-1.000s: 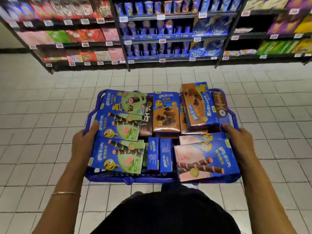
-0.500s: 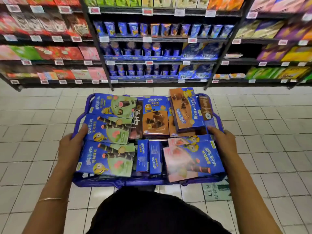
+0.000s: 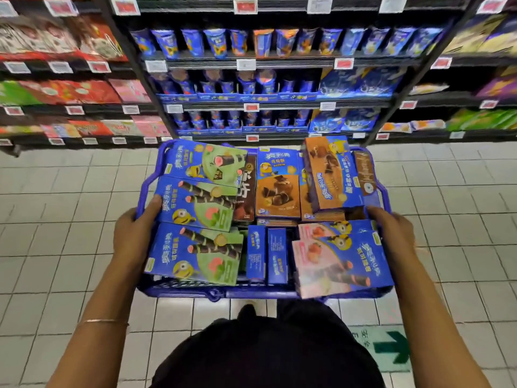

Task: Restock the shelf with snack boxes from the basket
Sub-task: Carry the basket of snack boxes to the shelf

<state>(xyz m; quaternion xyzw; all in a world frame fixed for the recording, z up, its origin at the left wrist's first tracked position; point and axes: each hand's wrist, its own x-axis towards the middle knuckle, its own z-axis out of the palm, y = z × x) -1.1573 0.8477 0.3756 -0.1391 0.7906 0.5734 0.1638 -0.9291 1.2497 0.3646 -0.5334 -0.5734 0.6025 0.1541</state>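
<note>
Left hand (image 3: 131, 236), right hand (image 3: 391, 233) seemingly grip opposite sides of basket (image 3: 218, 294).

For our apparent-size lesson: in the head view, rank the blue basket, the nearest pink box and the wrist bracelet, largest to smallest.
1. blue basket
2. nearest pink box
3. wrist bracelet, clearly smallest even though closest to the camera.

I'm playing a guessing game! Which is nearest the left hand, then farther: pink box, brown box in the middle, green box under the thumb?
1. Green box, left side, touching the left hand.
2. Brown box, middle back.
3. Pink box, right front.
</note>
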